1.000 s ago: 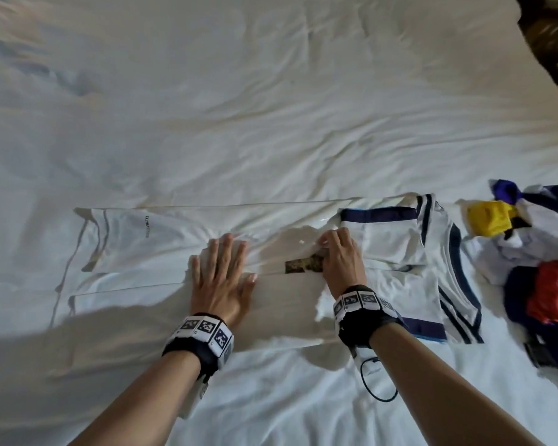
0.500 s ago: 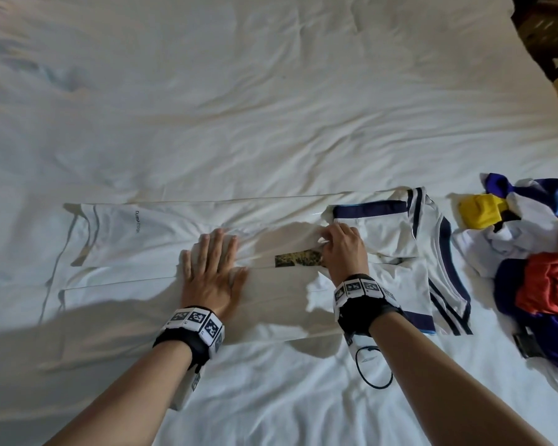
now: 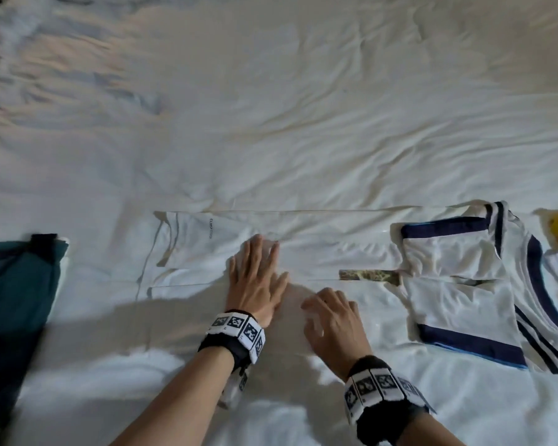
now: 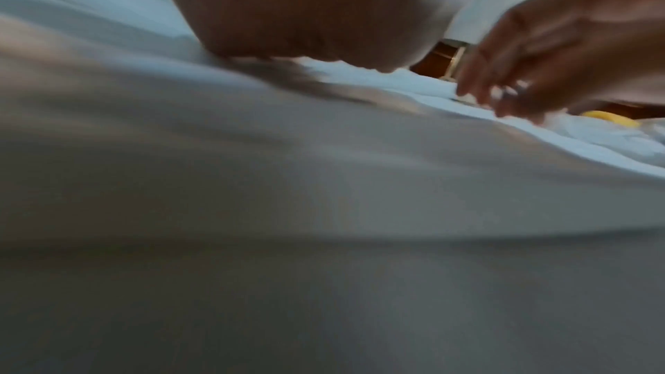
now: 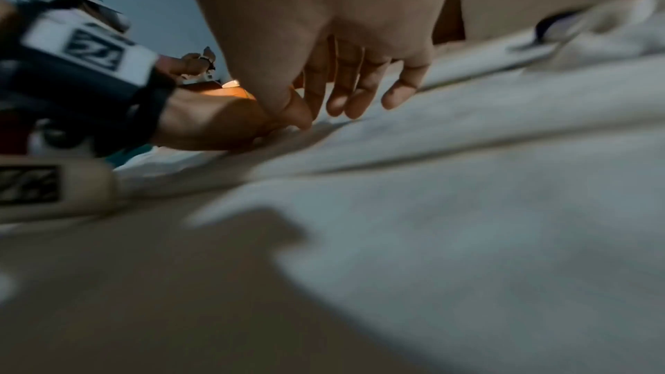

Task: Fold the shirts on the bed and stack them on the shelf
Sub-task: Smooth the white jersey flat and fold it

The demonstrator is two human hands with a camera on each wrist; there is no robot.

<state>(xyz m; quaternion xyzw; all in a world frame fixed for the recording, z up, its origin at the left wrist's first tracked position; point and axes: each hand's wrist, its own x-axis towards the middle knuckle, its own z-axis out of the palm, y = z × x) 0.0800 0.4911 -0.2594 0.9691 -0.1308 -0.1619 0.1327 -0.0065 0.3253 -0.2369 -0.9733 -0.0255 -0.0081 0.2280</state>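
Since the earlier frame, the right hand [image 3: 334, 323] has been drawn back from the collar end.
On the bed [image 3: 271, 107] a white shirt [image 3: 448, 294] is spread, half folded; the left hand [image 3: 255, 284] is pressed flat on it, fingers [image 3: 273, 252] straight, while the right's are loosely spread, nothing held.

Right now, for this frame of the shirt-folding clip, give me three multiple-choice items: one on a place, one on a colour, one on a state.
1. Where does the teal shirt lie?
A. at the bed's left edge of view
B. on top of the white shirt
C. beside the yellow garment

2. What colour are the white shirt's sleeve bands?
A. red
B. navy
C. green

3. How does the left hand lie?
A. clenched in a fist
B. lifted off the bed
C. flat, fingers straight, on the white shirt

Answers: 1 A, it lies far left, apart from the white shirt. 2 B, dark blue bands edge the folded sleeves. 3 C, the head view shows it spread on the cloth.
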